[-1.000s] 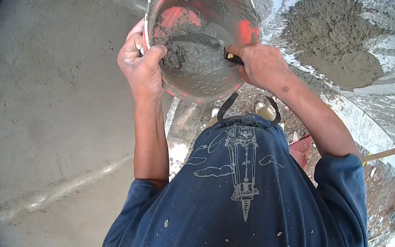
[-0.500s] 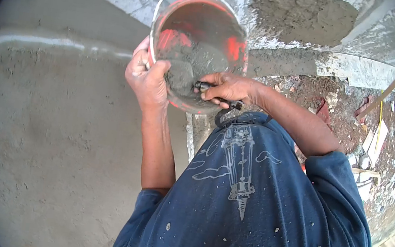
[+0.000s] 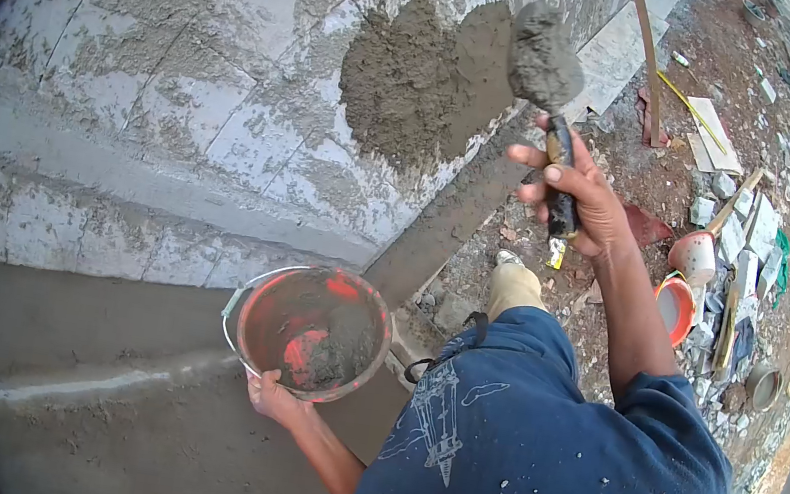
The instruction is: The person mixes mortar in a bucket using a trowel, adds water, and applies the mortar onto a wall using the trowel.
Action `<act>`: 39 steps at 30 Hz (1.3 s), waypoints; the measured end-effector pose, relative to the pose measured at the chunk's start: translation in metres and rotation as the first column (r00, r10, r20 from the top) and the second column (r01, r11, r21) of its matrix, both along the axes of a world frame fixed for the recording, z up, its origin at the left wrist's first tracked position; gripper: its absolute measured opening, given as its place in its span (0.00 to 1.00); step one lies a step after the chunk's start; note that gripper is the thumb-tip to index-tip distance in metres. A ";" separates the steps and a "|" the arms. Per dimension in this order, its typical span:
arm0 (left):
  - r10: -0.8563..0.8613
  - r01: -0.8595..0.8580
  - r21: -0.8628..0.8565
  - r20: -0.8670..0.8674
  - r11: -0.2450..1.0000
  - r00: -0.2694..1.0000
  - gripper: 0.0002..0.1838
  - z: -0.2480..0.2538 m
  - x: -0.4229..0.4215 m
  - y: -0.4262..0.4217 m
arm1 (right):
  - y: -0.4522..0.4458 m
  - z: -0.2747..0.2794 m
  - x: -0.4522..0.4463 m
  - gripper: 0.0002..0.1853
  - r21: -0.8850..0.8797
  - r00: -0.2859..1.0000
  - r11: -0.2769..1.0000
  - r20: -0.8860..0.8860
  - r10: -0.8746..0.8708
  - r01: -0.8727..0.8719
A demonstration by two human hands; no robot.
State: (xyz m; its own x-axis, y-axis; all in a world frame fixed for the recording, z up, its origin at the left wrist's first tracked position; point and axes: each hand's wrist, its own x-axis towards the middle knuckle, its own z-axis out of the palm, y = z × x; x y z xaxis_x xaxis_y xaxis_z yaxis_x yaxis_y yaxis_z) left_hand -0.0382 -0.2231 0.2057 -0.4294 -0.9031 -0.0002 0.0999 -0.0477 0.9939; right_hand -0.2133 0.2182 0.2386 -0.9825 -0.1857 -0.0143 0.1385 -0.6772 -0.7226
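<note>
Holding wet grey mortar [image 3: 545, 61] upper-centre on a black-handled trowel [image 3: 559, 144], we next need our gripping right hand [image 3: 595, 202] steady; our left hand [image 3: 273, 398] clasps a round red bucket [image 3: 271, 323].

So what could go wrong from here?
Mortar heaped on the raised trowel could slide off. Only the left hand holds the bucket, near its rim, so it might tip. Rubble lies near the shoe, so a step could turn into a stumble.

no readable text, labels, brands, numbers or signs appear anywhere.
</note>
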 end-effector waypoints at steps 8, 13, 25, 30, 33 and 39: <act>0.274 -0.233 -0.169 0.288 0.958 0.917 0.27 -0.011 0.016 -0.022 | 0.093 0.004 -0.072 0.27 0.308 0.218 0.094 -0.401 -0.890 0.947; 0.339 -0.276 -0.231 0.309 0.933 0.889 0.25 0.003 0.010 -0.031 | -0.008 -0.094 -0.226 0.32 0.502 -0.152 -0.366 -0.417 -0.896 0.784; 0.148 -0.136 -0.091 0.147 0.987 0.978 0.25 0.026 -0.083 -0.027 | -0.263 -0.107 -0.091 0.30 0.875 0.564 0.483 -0.399 0.723 -0.001; -0.137 0.146 -0.217 0.058 0.965 0.989 0.08 0.016 -0.123 -0.035 | -0.277 -0.068 -0.120 0.21 0.934 0.418 -0.092 -0.065 0.906 0.346; -0.261 0.252 -0.306 0.014 0.918 0.965 0.11 0.028 -0.151 -0.017 | -0.297 -0.071 -0.096 0.21 0.860 0.378 -0.217 0.031 0.925 0.462; -0.318 0.285 -0.478 0.014 0.831 0.948 0.10 0.045 -0.168 -0.031 | -0.274 0.035 -0.130 0.18 0.843 0.544 -0.231 -0.085 0.835 0.487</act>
